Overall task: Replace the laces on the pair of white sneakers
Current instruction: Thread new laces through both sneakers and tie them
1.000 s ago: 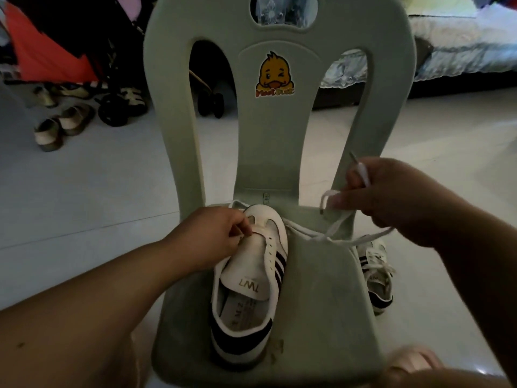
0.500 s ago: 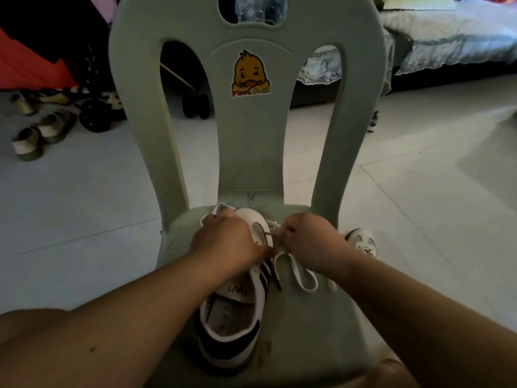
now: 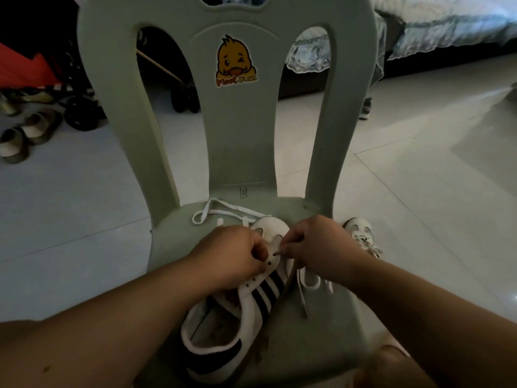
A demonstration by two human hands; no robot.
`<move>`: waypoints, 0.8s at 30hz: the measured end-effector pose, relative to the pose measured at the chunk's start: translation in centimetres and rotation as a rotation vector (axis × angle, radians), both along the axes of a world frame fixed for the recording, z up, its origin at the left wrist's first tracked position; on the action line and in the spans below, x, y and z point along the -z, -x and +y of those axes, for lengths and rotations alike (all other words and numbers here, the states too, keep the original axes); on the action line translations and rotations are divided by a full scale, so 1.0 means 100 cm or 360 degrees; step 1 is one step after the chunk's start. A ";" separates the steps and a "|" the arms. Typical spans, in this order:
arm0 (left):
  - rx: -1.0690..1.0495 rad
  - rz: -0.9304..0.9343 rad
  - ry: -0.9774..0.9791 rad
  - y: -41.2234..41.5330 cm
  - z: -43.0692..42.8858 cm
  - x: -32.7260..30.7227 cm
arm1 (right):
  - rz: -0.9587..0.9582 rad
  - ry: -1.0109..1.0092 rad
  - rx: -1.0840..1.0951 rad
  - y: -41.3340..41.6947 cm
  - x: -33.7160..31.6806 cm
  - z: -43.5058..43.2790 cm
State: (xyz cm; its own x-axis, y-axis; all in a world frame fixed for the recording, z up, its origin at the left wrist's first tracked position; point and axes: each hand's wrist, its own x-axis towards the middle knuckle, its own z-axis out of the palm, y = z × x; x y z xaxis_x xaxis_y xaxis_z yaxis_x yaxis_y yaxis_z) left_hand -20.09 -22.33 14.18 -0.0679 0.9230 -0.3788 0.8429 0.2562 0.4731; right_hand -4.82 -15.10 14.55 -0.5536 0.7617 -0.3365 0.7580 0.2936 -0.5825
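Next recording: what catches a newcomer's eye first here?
The left hand grips a white striped sneaker on the green chair while the right hand pinches its lace at an eyelet. A yellow duck sticker marks the chair back; a second sneaker stands on the floor right of the seat.

Two white sneakers (image 3: 272, 229) (image 3: 359, 231), one chair (image 3: 240, 141), one lace (image 3: 232, 210), two hands (image 3: 232, 253) (image 3: 319, 245).

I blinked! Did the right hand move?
Yes. The right hand came down and leftward, from beside the right post of the chair to the toe of the sneaker.
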 end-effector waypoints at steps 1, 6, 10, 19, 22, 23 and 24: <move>0.0020 0.0003 0.0027 -0.002 0.001 0.001 | 0.0000 0.0001 0.0007 -0.002 0.002 -0.001; -0.0229 -0.0015 0.0016 -0.009 0.006 0.005 | 0.0011 -0.0092 -0.0058 -0.004 0.006 -0.007; -0.0317 -0.0071 0.0134 -0.012 0.005 0.006 | -0.0019 -0.0158 -0.0070 -0.004 0.002 -0.007; -0.0490 -0.0342 0.0103 -0.017 0.004 0.005 | -0.0016 -0.0182 -0.0105 -0.003 -0.002 -0.005; -0.0539 -0.0407 0.0047 -0.017 -0.002 0.006 | 0.0033 -0.0139 -0.0057 -0.003 -0.003 -0.002; -0.0542 -0.0420 0.0023 -0.016 -0.004 0.007 | 0.0060 -0.0125 -0.0031 -0.002 -0.003 -0.002; -0.0534 -0.0427 0.0004 -0.016 -0.005 0.007 | 0.0079 -0.0111 -0.0012 -0.002 -0.004 -0.002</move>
